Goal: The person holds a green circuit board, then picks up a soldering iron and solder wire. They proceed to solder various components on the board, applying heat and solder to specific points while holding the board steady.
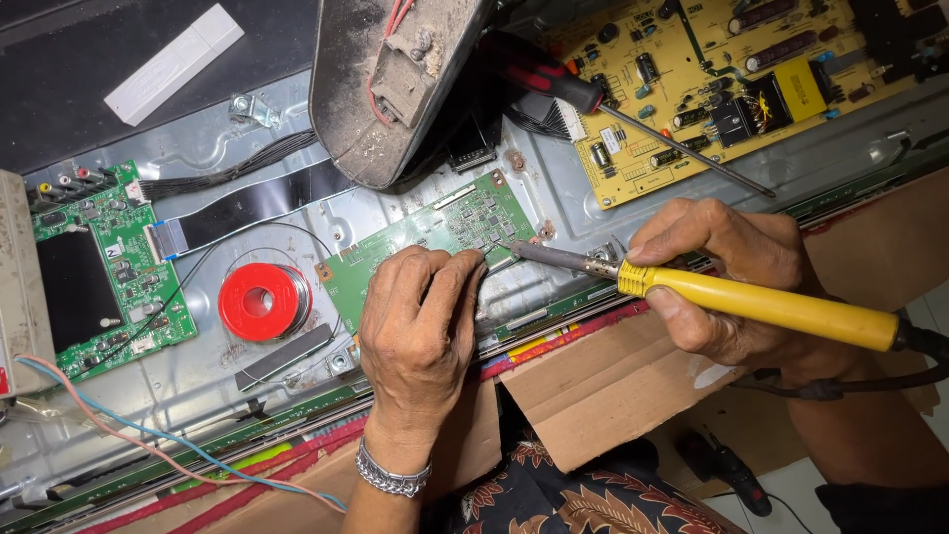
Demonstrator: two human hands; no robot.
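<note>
My right hand [717, 287] grips a soldering iron [761, 305] by its yellow handle. Its metal tip reaches left onto a small green circuit board [445, 222] lying on a grey metal panel [208, 346]. My left hand [415, 331] rests fingers-down on that board's near edge, just left of the iron's tip, wearing a metal bracelet at the wrist. Its fingers are curled and seem to pinch something thin, but I cannot make it out. A red spool of solder wire [262, 300] lies left of that hand.
A larger green board [99, 262] with a flat ribbon cable [247, 208] lies at left. A yellow power board [732, 79] and a red-handled screwdriver [593, 99] lie at the top right. A dusty dark speaker housing [381, 79] sits top centre. Torn cardboard [603, 386] lies below.
</note>
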